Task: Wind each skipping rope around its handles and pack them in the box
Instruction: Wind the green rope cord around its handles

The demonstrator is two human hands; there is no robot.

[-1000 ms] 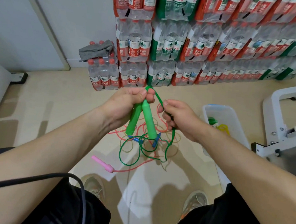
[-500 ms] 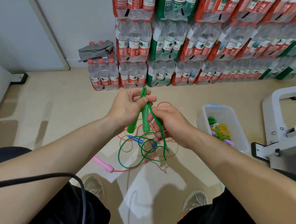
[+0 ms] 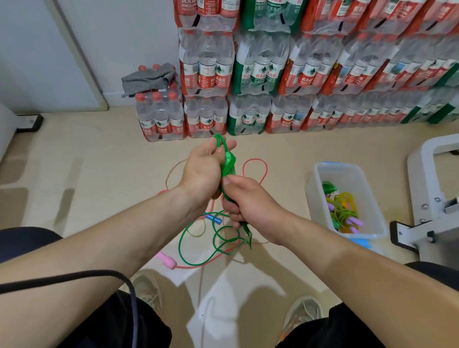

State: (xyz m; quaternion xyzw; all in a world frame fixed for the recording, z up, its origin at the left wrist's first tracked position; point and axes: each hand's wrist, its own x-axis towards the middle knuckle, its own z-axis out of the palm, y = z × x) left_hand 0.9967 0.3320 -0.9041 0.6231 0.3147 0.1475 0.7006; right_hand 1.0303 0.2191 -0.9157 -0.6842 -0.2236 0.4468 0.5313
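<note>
The green handles [image 3: 229, 163] are gripped together in the left hand [image 3: 200, 172]; the green cord [image 3: 247, 232] is clasped by the right hand [image 3: 249, 202], held above the floor [image 3: 89, 179], left of the plastic box [image 3: 337, 166].

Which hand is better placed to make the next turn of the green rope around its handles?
Right. The right hand grips the green rope at the lower end of the handles, where the loose part hangs, so it can lead the next turn. The left hand holds their upper end and should likely steady them.
</note>
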